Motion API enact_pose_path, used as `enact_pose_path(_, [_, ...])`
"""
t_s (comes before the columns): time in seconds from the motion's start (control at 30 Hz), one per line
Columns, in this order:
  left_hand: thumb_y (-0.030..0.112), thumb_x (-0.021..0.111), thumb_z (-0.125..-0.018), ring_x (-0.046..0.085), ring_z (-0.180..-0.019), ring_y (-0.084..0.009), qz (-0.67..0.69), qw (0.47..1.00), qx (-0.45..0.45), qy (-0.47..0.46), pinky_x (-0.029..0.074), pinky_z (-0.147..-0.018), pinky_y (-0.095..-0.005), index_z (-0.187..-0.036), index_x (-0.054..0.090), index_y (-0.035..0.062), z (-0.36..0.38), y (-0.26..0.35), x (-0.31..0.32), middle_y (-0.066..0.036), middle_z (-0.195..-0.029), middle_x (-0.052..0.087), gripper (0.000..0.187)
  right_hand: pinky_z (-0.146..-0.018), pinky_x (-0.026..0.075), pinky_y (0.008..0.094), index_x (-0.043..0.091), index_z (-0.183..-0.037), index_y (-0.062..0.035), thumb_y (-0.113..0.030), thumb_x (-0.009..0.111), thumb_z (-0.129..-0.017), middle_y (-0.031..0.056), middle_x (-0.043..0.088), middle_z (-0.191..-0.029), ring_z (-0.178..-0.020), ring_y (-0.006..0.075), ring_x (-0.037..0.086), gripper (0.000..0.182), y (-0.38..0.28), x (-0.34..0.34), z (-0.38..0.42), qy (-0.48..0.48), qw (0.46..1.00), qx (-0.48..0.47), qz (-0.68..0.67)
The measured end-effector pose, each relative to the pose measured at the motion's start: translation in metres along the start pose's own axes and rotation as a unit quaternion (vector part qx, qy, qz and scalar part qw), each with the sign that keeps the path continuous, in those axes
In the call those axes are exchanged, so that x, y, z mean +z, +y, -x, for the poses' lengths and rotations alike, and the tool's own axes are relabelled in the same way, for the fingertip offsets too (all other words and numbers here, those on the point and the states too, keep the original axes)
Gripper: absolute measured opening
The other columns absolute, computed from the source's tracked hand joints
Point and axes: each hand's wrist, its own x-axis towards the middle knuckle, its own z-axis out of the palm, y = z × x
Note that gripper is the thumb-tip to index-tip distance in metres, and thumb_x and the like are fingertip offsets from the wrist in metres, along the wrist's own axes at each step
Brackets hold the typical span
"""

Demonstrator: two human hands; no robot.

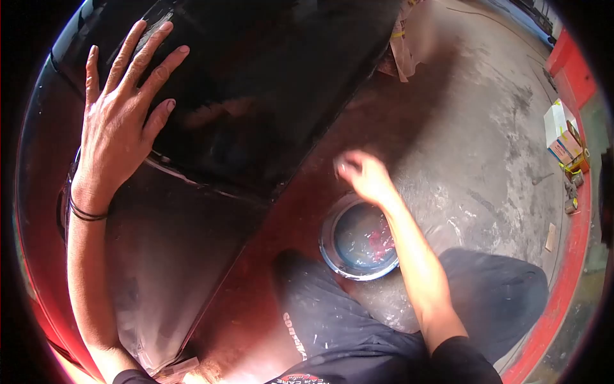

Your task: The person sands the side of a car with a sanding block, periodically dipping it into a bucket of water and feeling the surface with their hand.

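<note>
My left hand [118,118] lies spread on the glossy black car body panel [243,128], fingers stretched out and nothing in them. Pale wet streaks show on the panel beside its fingertips. My right hand [364,176] is in the air just above the far rim of a round bucket [327,246]. Motion smears its fingers, which look bent, and I cannot make out whether anything is in them. Cloudy water [358,237] fills part of the bucket, with something pinkish-red in it. My right forearm passes over the bucket's right side.
The bucket stands on the grey concrete floor [473,179] between my dark-trousered legs [492,288]. A white box [561,131] and small items sit along the red edge at right. Masking paper [401,54] hangs by the car's far end.
</note>
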Motion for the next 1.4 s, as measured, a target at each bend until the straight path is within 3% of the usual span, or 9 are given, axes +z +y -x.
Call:
enact_pose_path(0.1, [0.021,0.070,-0.105,0.024,-0.174,-0.0267,-0.025,0.999,-0.030,-0.022,0.010,-0.142,-0.0601,-0.172,0.051,0.0265,-0.006,0.010,-0.007,-0.001,-0.186,0.035,0.070,-0.111,0.057,0.0431,0.074,-0.141,-0.0011,-0.038,0.079,-0.105,0.0215,0.079,-0.137,-0.130,0.0301,0.074,0.052,-0.073,-0.012,-0.091,0.174,0.973,-0.049,-0.146])
enact_pose_path(0.23, [0.022,0.064,-0.106,0.023,-0.174,-0.0359,-0.061,0.995,-0.040,-0.073,0.011,-0.141,-0.0621,-0.174,0.047,0.0215,-0.023,0.019,-0.021,-0.008,-0.186,0.033,0.070,-0.113,0.050,0.0505,0.072,-0.139,-0.0014,-0.039,0.076,-0.109,0.0238,0.074,-0.139,-0.129,0.0430,0.067,0.049,-0.152,-0.005,-0.176,0.410,0.867,-0.163,-0.231])
enact_pose_path(0.37, [0.029,0.063,-0.107,0.023,-0.173,-0.0434,-0.082,0.992,-0.037,-0.088,0.010,-0.140,-0.0659,-0.172,0.050,0.0162,-0.026,0.018,-0.016,-0.015,-0.186,0.032,0.067,-0.115,0.042,0.0538,0.065,-0.146,-0.0021,-0.028,0.078,-0.107,0.0205,0.066,-0.152,-0.138,0.0433,0.058,0.049,-0.198,0.041,-0.187,0.505,0.797,-0.202,-0.263])
enact_pose_path(0.53, [0.030,0.054,-0.112,0.022,-0.173,-0.0473,-0.120,0.990,-0.008,-0.074,0.011,-0.139,-0.0657,-0.172,0.048,0.0109,-0.030,0.020,-0.012,-0.021,-0.184,0.033,0.063,-0.112,0.043,0.0525,0.071,-0.142,-0.0068,-0.024,0.079,-0.104,0.0193,0.068,-0.152,-0.137,0.0430,0.061,0.042,-0.184,0.059,-0.151,0.468,0.828,-0.238,-0.196])
enact_pose_path(0.77, [0.033,0.051,-0.114,0.023,-0.172,-0.0470,-0.113,0.992,0.002,-0.064,0.012,-0.139,-0.0674,-0.172,0.047,0.0090,-0.028,0.017,-0.011,-0.021,-0.184,0.034,0.063,-0.105,0.048,0.0550,0.076,-0.137,-0.0068,-0.029,0.072,-0.108,0.0164,0.075,-0.143,-0.126,0.0422,0.068,0.037,-0.146,-0.012,-0.270,0.599,0.765,-0.142,-0.188])
enact_pose_path(0.93, [0.033,0.053,-0.113,0.025,-0.172,-0.0476,-0.108,0.993,0.006,-0.050,0.013,-0.138,-0.0684,-0.171,0.050,0.0106,-0.029,0.018,-0.009,-0.021,-0.183,0.036,0.062,-0.112,0.041,0.0537,0.063,-0.159,-0.0118,-0.024,0.072,-0.109,0.0187,0.064,-0.158,-0.139,0.0410,0.059,0.053,-0.133,0.123,-0.141,0.491,0.842,-0.120,-0.189])
enact_pose_path(1.17, [0.035,0.048,-0.116,0.023,-0.173,-0.0464,-0.120,0.991,0.011,-0.057,0.011,-0.139,-0.0670,-0.174,0.045,0.0120,-0.029,0.013,-0.007,-0.020,-0.185,0.033,0.062,-0.107,0.046,0.0594,0.070,-0.140,-0.0052,-0.027,0.070,-0.110,0.0203,0.071,-0.140,-0.127,0.0459,0.063,0.037,-0.065,-0.040,-0.318,0.524,0.821,-0.010,-0.227])
enact_pose_path(1.3, [0.035,0.047,-0.116,0.024,-0.172,-0.0463,-0.113,0.991,-0.001,-0.066,0.013,-0.139,-0.0672,-0.174,0.044,0.0125,-0.029,0.013,-0.011,-0.020,-0.185,0.033,0.062,-0.110,0.045,0.0581,0.069,-0.143,-0.0035,-0.028,0.069,-0.111,0.0197,0.071,-0.143,-0.126,0.0446,0.065,0.040,-0.048,0.021,-0.271,0.534,0.810,-0.167,-0.175])
enact_pose_path(1.4, [0.040,0.045,-0.116,0.028,-0.170,-0.0486,-0.130,0.989,-0.009,-0.071,0.015,-0.138,-0.0688,-0.172,0.049,0.0136,-0.025,0.012,-0.008,-0.021,-0.183,0.037,0.062,-0.110,0.045,0.0568,0.068,-0.148,-0.0076,-0.024,0.069,-0.111,0.0195,0.069,-0.151,-0.128,0.0441,0.065,0.041,-0.059,0.110,-0.161,0.486,0.852,-0.153,-0.123])
